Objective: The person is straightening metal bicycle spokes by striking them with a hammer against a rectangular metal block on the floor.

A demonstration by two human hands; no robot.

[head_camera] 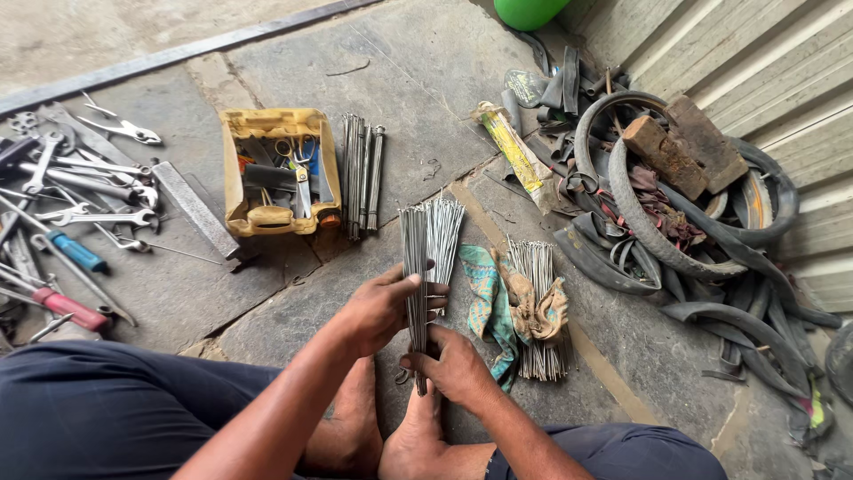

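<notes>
Head view, looking down at a seated person's bare feet on a stone floor (pixel 418 89). Left hand (pixel 382 307) is clenched around the middle of a spoke bundle (pixel 428 258), which stands nearly upright and fans out at the top. Right hand (pixel 453 364) grips the same bundle near its lower end, just below the left hand. Beside the right hand lies a second spoke bundle (pixel 538 311) wrapped in cloth (pixel 489 307). Farther off, a yellow tray (pixel 275 169) holds small tools, with rods (pixel 362 173) just beside it. Wrenches (pixel 80 191) lie at left; old tyres (pixel 684 231) and bricks (pixel 684 147) are heaped at right.
</notes>
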